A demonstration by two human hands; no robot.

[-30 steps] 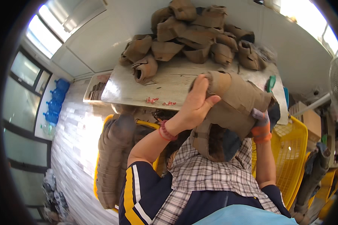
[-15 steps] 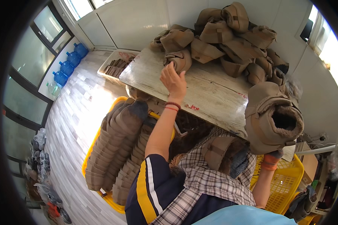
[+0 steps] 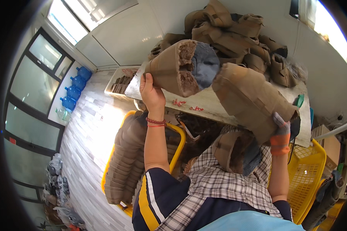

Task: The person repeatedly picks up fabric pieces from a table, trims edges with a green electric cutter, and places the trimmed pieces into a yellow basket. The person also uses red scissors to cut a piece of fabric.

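Bare, my left hand (image 3: 152,95) grips the edge of a brown boot upper (image 3: 162,68), raised over the table. Its brown fur lining and a blue-grey lining part face right. My right hand (image 3: 280,134), in a grey and orange glove, holds brown boot uppers (image 3: 250,101) that seem nested into one another; how many I cannot tell. The two held pieces are close together, nearly touching in this view. On my lap, over a checked apron (image 3: 219,188), lies another fur-lined boot upper (image 3: 226,151).
Brown uppers form a pile (image 3: 235,34) at the back of the worn table (image 3: 204,101). A yellow basket (image 3: 176,152) with stacked uppers stands left, another yellow basket (image 3: 302,173) right. A white bin (image 3: 113,82) sits beyond the table's left end. Blue water bottles (image 3: 74,92) line the far left wall.
My left hand has lifted a boot upper off the table toward me. My right hand has raised its uppers and tipped them left, toward the left-hand piece. The view has shifted slightly.
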